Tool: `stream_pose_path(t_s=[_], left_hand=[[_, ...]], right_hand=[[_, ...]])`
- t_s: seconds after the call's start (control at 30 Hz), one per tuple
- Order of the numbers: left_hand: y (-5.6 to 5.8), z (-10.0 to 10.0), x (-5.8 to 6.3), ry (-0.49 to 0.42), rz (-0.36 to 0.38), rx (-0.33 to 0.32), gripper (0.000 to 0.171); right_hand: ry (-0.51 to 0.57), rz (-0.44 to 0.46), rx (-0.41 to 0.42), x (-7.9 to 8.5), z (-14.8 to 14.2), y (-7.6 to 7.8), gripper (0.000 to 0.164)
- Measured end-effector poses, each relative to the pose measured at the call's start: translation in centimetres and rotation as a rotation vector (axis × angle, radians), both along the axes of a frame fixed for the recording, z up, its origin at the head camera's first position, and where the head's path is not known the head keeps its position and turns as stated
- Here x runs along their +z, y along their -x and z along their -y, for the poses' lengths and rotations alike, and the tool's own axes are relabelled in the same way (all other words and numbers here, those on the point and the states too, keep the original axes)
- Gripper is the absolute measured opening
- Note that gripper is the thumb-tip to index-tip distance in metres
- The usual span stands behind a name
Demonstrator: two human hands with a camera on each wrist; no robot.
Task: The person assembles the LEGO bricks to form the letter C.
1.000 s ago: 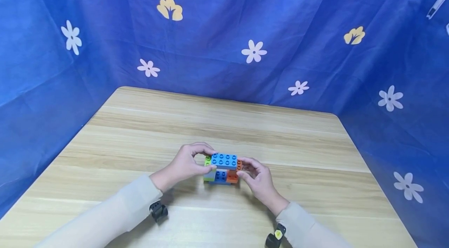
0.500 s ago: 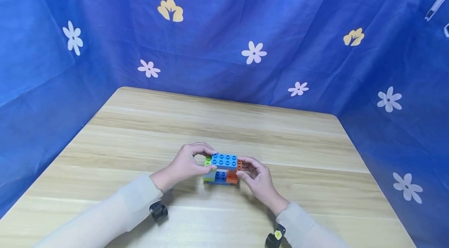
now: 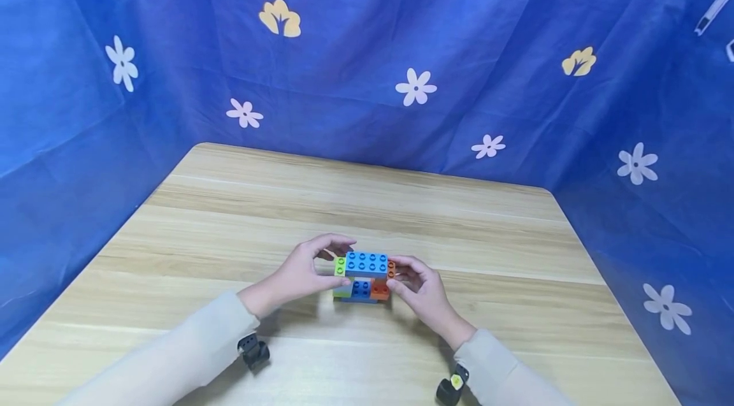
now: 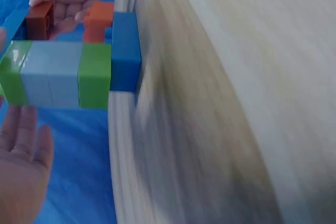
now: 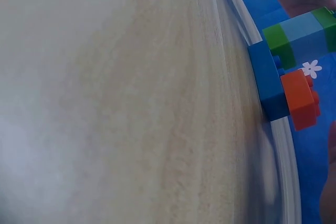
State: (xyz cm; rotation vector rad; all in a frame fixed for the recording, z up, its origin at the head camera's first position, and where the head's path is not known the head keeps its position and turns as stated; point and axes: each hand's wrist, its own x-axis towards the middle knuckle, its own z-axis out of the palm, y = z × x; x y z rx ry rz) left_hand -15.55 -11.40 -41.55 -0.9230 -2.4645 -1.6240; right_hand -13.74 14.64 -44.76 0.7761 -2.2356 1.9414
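A small toy-brick structure stands on the table. Its base is a blue brick [image 4: 126, 51] lying flat, with a lower orange brick [image 5: 299, 98] on one end. On the other end rises a column of green and light blue bricks [image 4: 52, 72]. A long blue brick [image 3: 367, 262] spans the top, between a green brick [image 3: 340, 267] and an upper orange brick [image 3: 391, 269]. My right hand [image 3: 427, 297] pinches that upper orange brick between thumb and fingers. My left hand [image 3: 295, 275] is spread around the green end, thumb in front and fingers behind, its grip loosened.
The wooden table [image 3: 344, 195] extends around the bricks on all sides. A blue cloth [image 3: 344, 74] with flowers hangs behind it and along both sides. A small black camera [image 3: 253, 351] sits at my left wrist, another camera [image 3: 449, 391] at my right.
My left hand has eased off the upper bricks and drawn slightly left, its fingers lifting away from the blue brick. The right hand and the bricks look unchanged.
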Motion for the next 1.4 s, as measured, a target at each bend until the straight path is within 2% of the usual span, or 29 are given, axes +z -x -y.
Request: stream_pose_path(t_s=[0.2,0.33,0.57,0.73,0.87,1.07,1.27,1.4], left_hand=[[-0.2,1.1,-0.7,0.112,0.048,-0.02,0.062],[-0.4,1.5,-1.1,0.148,0.093,-0.034,0.058],[-0.6,1.6,-1.5,0.127,0.146,-0.02,0.039],[-0.7,1.8,-1.8,0.087,0.195,-0.031,0.038],[-0.6,1.8,-1.7,0.044,0.266,-0.048,0.04],[0.1,1.6,-2.1,-0.042,0.378,-0.019,0.046],[0.4,0.7,-2.3,-0.1,0.511,0.085,0.049],[0.7,0.2,-2.3,-0.07,0.541,0.166,0.046]], right_hand=[[0.003,-0.006,0.014,0.1,0.0,0.0,0.038],[0.005,-0.003,0.012,0.1,-0.1,0.0,0.038],[0.005,-0.016,0.013,0.1,-0.1,-0.1,0.038],[-0.014,0.024,-0.004,0.0,-0.3,0.0,0.037],[-0.059,0.085,-0.05,0.2,-0.4,0.4,0.035],[-0.08,0.266,-0.122,0.8,0.0,1.7,0.035],[-0.065,0.406,-0.174,0.8,0.6,3.1,0.039],[-0.081,0.471,-0.196,0.5,0.8,3.8,0.042]])
